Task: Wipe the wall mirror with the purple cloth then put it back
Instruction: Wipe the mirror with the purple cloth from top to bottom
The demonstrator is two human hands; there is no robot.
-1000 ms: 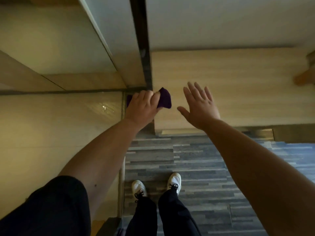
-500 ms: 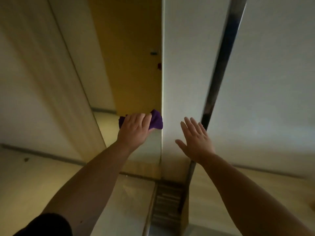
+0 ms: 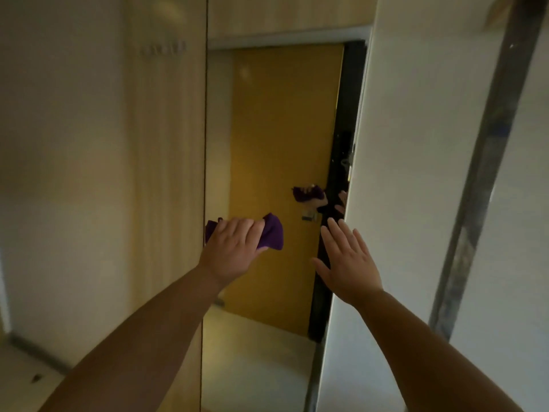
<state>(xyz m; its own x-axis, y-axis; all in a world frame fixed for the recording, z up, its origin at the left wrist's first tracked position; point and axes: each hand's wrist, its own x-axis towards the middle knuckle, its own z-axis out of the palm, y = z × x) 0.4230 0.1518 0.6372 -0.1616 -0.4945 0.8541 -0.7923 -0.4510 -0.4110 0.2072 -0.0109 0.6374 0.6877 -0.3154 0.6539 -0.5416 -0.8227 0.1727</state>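
Note:
The tall wall mirror (image 3: 276, 120) fills the middle of the view and reflects a yellow-brown door. My left hand (image 3: 231, 251) presses the bunched purple cloth (image 3: 273, 234) flat against the glass near the mirror's left edge. Further up and to the right, the glass shows a reflection of the cloth and a hand. My right hand (image 3: 347, 263) is spread open, palm forward, at the mirror's right edge beside the white wall panel (image 3: 416, 173), and holds nothing.
A pale wood-grain panel (image 3: 163, 173) borders the mirror on the left. A dark metal strip (image 3: 487, 173) runs down the white wall on the right. Light floor shows at the lower left.
The view has tilted up from the floor and my feet to the mirror at hand height. My left hand keeps the cloth on the glass; my right hand stays spread open.

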